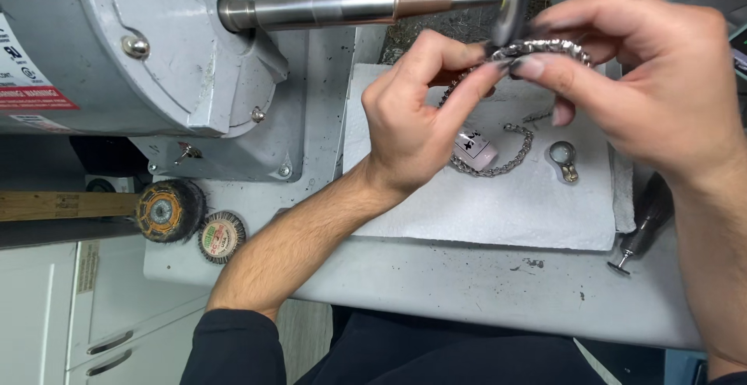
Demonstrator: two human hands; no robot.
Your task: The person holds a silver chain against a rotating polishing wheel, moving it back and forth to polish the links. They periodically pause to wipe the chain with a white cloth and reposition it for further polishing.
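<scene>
Both hands hold a silver chain bracelet (545,48) just below the small polishing wheel (512,0) on the tapered spindle (350,7) of a grey bench motor (117,50). My left hand (412,112) pinches the bracelet's left end between thumb and fingers. My right hand (654,81) grips its right part from above, fingertips dark with grime. The bracelet sits close against the wheel's lower edge.
A white paper towel (506,206) on the grey bench carries a second silver chain (506,163), a small white-and-pink vial (476,147) and a small metal loupe-like piece (563,159). Two round brush wheels (167,210) (222,237) lie at the left. A mandrel tool (642,233) lies at the right.
</scene>
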